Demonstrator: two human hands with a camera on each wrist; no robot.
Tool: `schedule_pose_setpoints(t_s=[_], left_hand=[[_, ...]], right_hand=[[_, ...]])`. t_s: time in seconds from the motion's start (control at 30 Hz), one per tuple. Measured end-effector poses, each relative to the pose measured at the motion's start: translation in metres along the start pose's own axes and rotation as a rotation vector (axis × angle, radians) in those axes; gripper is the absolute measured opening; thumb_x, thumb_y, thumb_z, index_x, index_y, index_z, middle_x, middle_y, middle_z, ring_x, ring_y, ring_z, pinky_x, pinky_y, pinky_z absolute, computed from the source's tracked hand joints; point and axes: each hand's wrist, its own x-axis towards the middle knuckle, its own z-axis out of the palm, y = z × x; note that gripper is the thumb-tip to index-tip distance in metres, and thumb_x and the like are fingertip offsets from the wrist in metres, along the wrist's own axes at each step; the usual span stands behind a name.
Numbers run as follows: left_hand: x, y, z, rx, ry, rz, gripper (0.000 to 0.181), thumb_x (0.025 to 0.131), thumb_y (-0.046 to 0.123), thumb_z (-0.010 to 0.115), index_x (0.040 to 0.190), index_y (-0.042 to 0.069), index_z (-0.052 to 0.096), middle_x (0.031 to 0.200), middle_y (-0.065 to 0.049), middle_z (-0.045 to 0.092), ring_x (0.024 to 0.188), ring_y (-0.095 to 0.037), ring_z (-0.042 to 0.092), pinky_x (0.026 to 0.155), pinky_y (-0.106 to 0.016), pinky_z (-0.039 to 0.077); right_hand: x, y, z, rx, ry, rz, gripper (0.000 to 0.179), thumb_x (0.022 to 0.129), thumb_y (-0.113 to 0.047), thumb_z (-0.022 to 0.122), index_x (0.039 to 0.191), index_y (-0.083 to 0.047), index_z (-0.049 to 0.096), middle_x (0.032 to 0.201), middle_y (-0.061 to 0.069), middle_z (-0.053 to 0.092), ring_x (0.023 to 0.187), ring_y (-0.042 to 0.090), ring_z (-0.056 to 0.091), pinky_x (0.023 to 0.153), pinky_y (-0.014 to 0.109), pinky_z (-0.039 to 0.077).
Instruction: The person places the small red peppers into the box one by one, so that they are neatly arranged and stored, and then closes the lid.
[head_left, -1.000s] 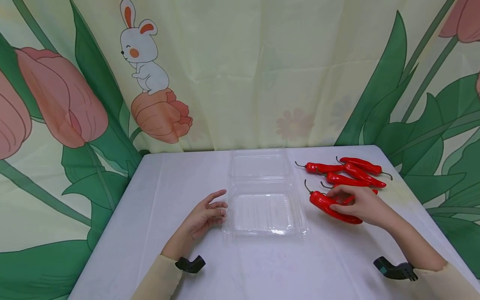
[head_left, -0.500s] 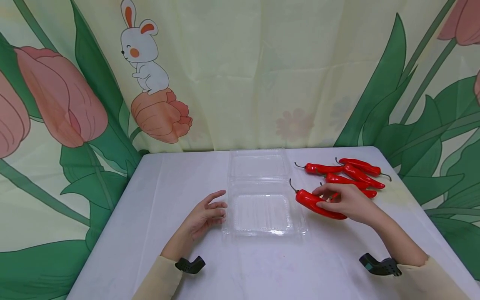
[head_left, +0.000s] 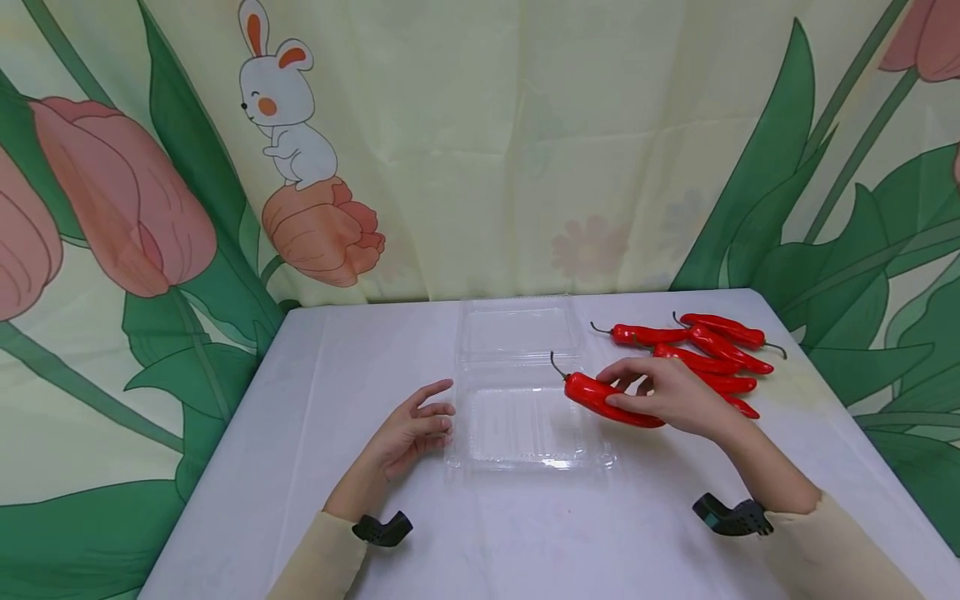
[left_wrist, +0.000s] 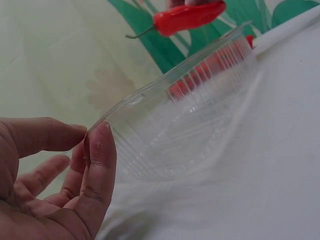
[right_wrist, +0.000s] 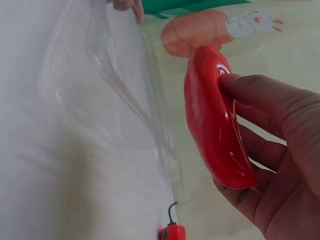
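A clear plastic clamshell box (head_left: pixel 517 427) lies opened out on the white table, its lid half (head_left: pixel 517 333) pointing away from me. My left hand (head_left: pixel 408 433) pinches the rim at the box's left side; the left wrist view shows thumb and finger meeting on that rim. My right hand (head_left: pixel 678 398) grips a red chili pepper (head_left: pixel 585 392) between thumb and fingers. That pepper is in the air over the right edge of the box, its curved stem toward the upper left. In the right wrist view the pepper (right_wrist: pixel 212 120) hangs glossy and apart from the box.
Several more red peppers (head_left: pixel 731 350) lie in a loose pile at the table's back right, partly hidden by my right hand. A curtain (head_left: pixel 480 167) printed with tulips and a rabbit hangs behind the table (head_left: pixel 360 350).
My right hand has carried the red pepper leftward, from beside the pile to above the box's right edge. The left hand has stayed in place at the rim.
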Motion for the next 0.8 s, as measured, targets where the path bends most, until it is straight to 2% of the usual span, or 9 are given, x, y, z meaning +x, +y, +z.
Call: schedule_pose_setpoints(t_s=[0.17,0.47,0.8], left_hand=[[-0.001,0.000,0.000,-0.010,-0.019,0.005,0.072,0.095,-0.003,0.065,0.158,0.016,0.036,0.112,-0.008,0.063,0.078,-0.013,0.068,0.076,-0.026,0.061],[0.000,0.001,0.000,0.007,-0.006,0.005,0.071,0.096,-0.003,0.065,0.157,0.017,0.037,0.113,-0.007,0.063,0.079,-0.014,0.068,0.076,-0.027,0.061],[0.000,-0.001,0.002,-0.044,-0.005,0.005,0.070,0.096,-0.005,0.063,0.157,0.017,0.038,0.110,-0.006,0.063,0.077,-0.013,0.067,0.076,-0.026,0.061]], right_hand=[[0.009,-0.004,0.006,0.004,-0.025,0.004,0.043,0.083,-0.030,0.086,0.122,-0.016,0.074,0.110,0.003,0.074,0.100,0.025,0.065,0.073,0.027,0.057],[0.020,-0.013,0.016,0.043,-0.045,-0.016,0.043,0.083,-0.030,0.086,0.122,-0.016,0.074,0.110,0.003,0.074,0.098,0.020,0.064,0.074,0.028,0.057],[0.031,-0.019,0.034,0.077,-0.108,-0.030,0.040,0.085,-0.027,0.084,0.123,-0.018,0.073,0.111,0.002,0.073,0.100,0.022,0.063,0.076,0.031,0.057]])
